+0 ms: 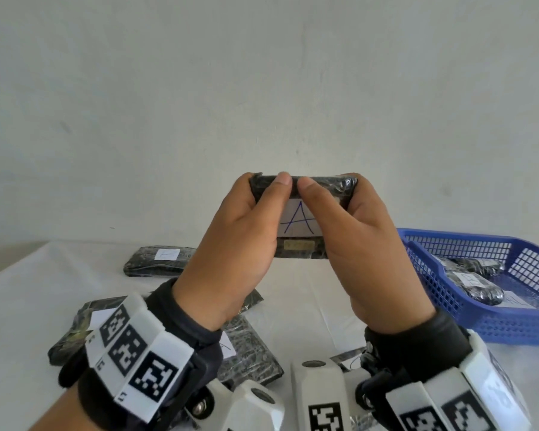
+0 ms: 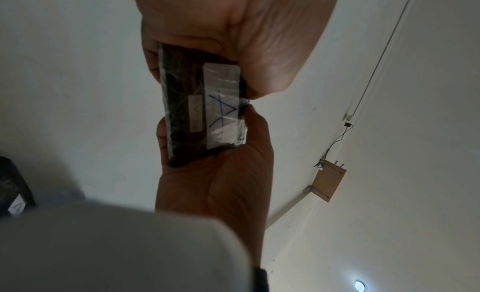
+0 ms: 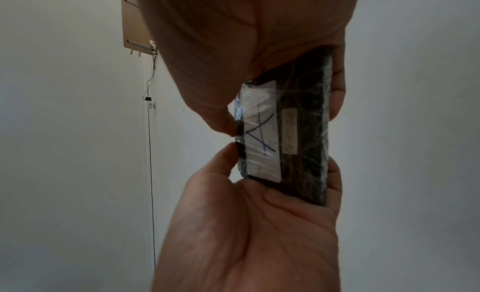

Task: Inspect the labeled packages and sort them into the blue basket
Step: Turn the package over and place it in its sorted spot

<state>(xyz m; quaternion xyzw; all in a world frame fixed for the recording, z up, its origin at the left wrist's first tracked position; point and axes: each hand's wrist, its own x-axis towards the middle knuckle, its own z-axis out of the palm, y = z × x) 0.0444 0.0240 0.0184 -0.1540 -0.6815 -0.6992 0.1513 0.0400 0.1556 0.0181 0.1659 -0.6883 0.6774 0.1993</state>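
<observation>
A black film-wrapped package [image 1: 302, 246] with a white label marked "A" is held up in front of the wall. My left hand [image 1: 255, 213] grips its left end and my right hand [image 1: 339, 213] grips its right end, both thumbs on the top edge, fingers hidden behind. In the left wrist view the package [image 2: 184, 115] sits between the left hand [image 2: 246, 49] above and the right hand [image 2: 221, 183] below. The right wrist view shows the package [image 3: 303, 132], the right hand [image 3: 233, 60] above and the left hand [image 3: 246, 224] below. The blue basket [image 1: 448, 309] stands at the right.
Labeled black packages [image 1: 479, 287] lie in the basket. Three more packages lie on the white table: one far left [image 1: 156, 261], one near left [image 1: 72, 334], one below my wrists [image 1: 249, 353]. A plain wall rises behind the table.
</observation>
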